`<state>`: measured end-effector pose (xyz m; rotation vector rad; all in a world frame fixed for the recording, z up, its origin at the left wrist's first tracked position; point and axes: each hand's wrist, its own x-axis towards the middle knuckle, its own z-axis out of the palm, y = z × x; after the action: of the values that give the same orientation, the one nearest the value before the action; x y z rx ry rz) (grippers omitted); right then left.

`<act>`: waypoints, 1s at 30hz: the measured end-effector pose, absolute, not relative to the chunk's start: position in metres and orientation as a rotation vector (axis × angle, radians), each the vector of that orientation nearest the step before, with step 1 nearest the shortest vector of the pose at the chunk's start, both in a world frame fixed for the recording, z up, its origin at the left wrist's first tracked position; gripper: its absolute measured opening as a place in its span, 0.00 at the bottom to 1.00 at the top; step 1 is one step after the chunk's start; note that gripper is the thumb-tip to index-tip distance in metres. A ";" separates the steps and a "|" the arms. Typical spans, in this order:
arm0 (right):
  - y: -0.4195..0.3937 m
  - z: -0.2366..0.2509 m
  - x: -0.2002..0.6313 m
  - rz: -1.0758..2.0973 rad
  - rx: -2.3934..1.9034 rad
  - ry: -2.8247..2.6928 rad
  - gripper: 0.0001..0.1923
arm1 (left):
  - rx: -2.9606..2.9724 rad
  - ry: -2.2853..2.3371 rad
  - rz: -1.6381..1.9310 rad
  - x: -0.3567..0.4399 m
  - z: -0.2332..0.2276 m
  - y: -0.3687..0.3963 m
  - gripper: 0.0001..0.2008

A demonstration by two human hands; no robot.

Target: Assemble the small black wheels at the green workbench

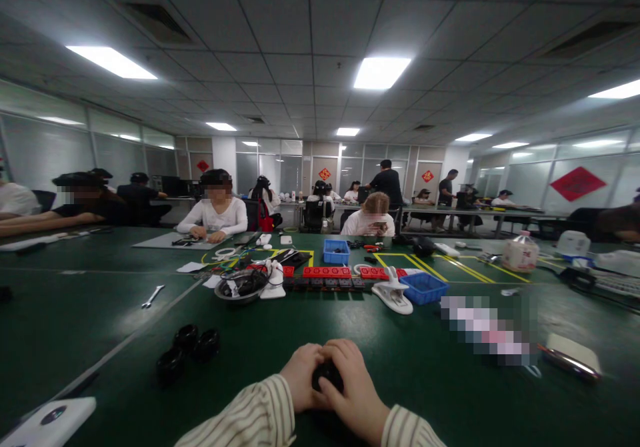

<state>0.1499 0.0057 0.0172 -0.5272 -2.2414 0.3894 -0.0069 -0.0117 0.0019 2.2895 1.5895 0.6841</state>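
Note:
My left hand (305,377) and my right hand (347,380) are close together at the front of the green table (240,367). Their fingers curl around a black round piece (329,375), mostly covered by them. To the left, three shiny black ring-shaped pieces (171,365) sit on the tabletop, a little apart from my left hand. Fingers hide the held piece's lower part, so I cannot tell whether it matches those rings.
Across the table lie a bowl of black parts (243,293), a row of red sockets (327,272), a white clamp (393,293) and blue bins (424,288). A wrench (153,297) and white phone (63,421) lie left. Two people sit opposite.

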 end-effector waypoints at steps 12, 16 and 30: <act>0.014 0.009 0.149 0.406 -0.932 -2.173 0.13 | 2.297 1.681 0.806 0.000 0.004 -0.019 0.29; 0.008 0.015 0.147 0.418 -0.900 -2.247 0.10 | 2.328 1.695 0.845 0.001 0.000 -0.018 0.25; 0.000 0.025 0.150 0.434 -0.410 -2.284 0.13 | 2.330 1.461 0.814 -0.012 -0.009 -0.006 0.23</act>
<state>0.1497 -0.0002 0.0252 -0.4102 -2.2842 0.4335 -0.0116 -0.0059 -0.0088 2.3296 1.4606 0.8144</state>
